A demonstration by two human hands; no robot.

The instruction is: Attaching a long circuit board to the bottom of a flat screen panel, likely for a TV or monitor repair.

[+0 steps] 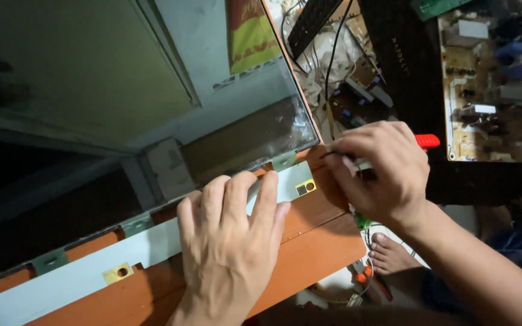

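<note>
**Pinching at the strip's right end**

Working at the near right corner of a big glass panel [152, 78], both hands sit on a pale strip [80, 274] that runs along the panel's near edge. The strip's long axis goes from near left up to far right, lying on an orange board [315, 253].

The left hand [231, 241] lies flat and unclenched, palm down, its fingers pressing across the strip and pointing far, toward the glass. It holds nothing; it only bears down.

The right hand [379, 172] is at the strip's right end, just beside the panel corner. Its thumb and forefinger are pinched on a thin dark thing, too small to name, and a red handle [427, 141] shows past the knuckles on the right. Whether that handle and the pinched tip are one tool cannot be told.

So the right hand is the one nearer the strip's end, with the left just beside it toward the near left; the rest of the strip stretches away leftward from both. Two yellow tabs [305, 188] sit on the strip. Circuit boards [484, 90] and wires lie at far right, and a bare foot [391, 253] shows below the board.
</note>
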